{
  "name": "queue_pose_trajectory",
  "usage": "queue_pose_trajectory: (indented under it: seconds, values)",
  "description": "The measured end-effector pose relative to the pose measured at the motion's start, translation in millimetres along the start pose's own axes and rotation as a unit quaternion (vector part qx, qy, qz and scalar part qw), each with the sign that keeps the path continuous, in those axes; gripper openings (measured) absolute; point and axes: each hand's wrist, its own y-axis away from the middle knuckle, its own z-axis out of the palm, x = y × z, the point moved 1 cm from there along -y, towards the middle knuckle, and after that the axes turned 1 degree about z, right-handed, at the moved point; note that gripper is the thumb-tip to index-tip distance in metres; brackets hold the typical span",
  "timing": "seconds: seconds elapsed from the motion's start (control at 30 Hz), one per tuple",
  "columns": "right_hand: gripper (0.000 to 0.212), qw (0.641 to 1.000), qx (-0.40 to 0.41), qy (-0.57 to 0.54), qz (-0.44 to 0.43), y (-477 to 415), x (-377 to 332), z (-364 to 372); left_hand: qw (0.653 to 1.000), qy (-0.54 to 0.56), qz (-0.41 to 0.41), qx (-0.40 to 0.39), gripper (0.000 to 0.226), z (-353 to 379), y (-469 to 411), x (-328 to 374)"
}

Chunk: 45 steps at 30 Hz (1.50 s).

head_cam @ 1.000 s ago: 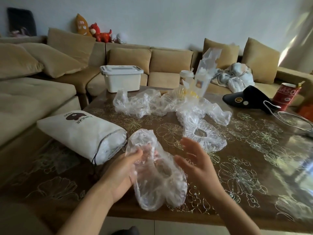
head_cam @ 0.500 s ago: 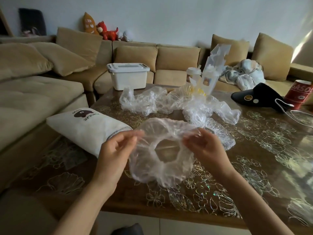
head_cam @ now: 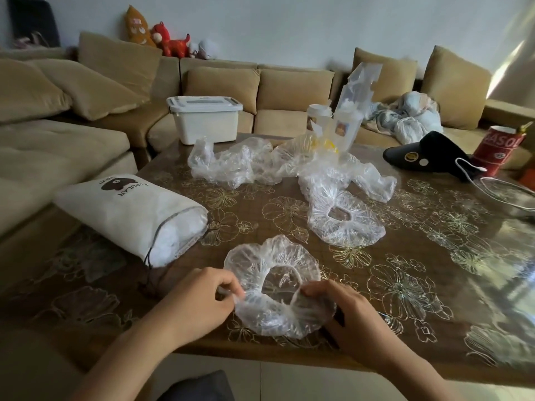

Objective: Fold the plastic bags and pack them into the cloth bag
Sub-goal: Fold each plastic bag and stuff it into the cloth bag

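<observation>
Floral table (head_cam: 434, 256): cloth bag (head_cam: 124, 215) open-mouthed, packed bags (head_cam: 173, 238) inside; left hand (head_cam: 199, 302), right hand (head_cam: 350, 314) pinch round plastic bag (head_cam: 275, 251).

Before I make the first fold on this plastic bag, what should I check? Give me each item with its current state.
1. Left hand pinches the plastic bag at its left edge: ok.
2. Right hand grips its right edge: ok.
3. The plastic bag lies spread out on the table, not crumpled: ok.
4. Second spread bag lies apart from the held one: ok.
5. Cloth bag mouth is open and beside the left hand: ok.
6. Room left inside the cloth bag: cannot tell; white plastic shows at its mouth.
</observation>
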Motion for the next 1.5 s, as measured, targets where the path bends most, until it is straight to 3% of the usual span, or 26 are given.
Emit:
queue_pose_trajectory:
  seconds: [0.1,0.23,0.37,0.57,0.67,0.77,0.83,0.9,1.03,1.13,1.27,1.4,1.5]
  values:
    - [0.031,1.000,-0.021,-0.012,0.011,-2.5,0.5,-6.1,1.000,0.023,-0.006,-0.008,0.018,-0.6,-0.8,-4.4]
    - [0.005,0.996,-0.045,-0.051,0.052,-24.2,-5.7,-19.7,0.998,0.041,-0.022,0.043,0.019,-0.5,-10.4,-8.8]
    - [0.031,0.989,-0.017,-0.064,0.130,-59.3,0.3,-14.7,0.985,0.084,-0.066,0.133,0.027,2.5,-18.2,-11.7]
    - [0.032,0.978,0.001,0.008,0.210,-87.4,4.7,6.7,0.964,0.027,-0.129,0.229,0.043,12.3,-24.6,-8.3]
    - [0.025,0.964,0.024,0.091,0.247,-92.2,-0.2,13.6,0.958,-0.042,-0.150,0.242,0.033,14.5,-24.9,-6.8]
    - [0.019,0.959,0.021,0.153,0.238,-92.6,-5.8,19.0,0.953,-0.089,-0.168,0.235,0.006,12.9,-21.7,4.5]
    - [0.020,0.959,0.031,0.186,0.211,-90.4,-6.8,21.7,0.952,-0.107,-0.144,0.249,0.033,13.6,-22.2,11.7]
    - [0.023,0.961,0.048,0.197,0.188,-86.5,-7.3,23.4,0.957,-0.099,-0.055,0.268,0.042,11.5,-25.5,24.1]
    - [0.028,0.965,0.075,0.180,0.175,-79.0,-3.1,27.9,0.979,-0.122,0.083,0.143,0.045,16.3,-53.9,33.8]
    - [0.027,0.970,0.087,0.152,0.166,-77.8,-1.4,29.4,0.993,-0.091,0.017,0.078,0.045,21.3,-71.3,17.7]
    - [0.024,0.972,0.119,0.098,0.176,-78.5,-1.5,25.0,0.991,-0.109,-0.047,0.060,0.039,20.6,-79.8,11.5]
    - [0.009,0.956,0.209,-0.045,0.199,-76.2,6.0,18.6,0.992,-0.042,-0.116,0.009,0.005,16.1,-79.5,19.8]
    - [0.005,0.930,0.250,-0.130,0.235,-73.9,6.1,14.0,0.984,0.088,-0.152,0.009,0.008,7.7,-74.1,17.0]
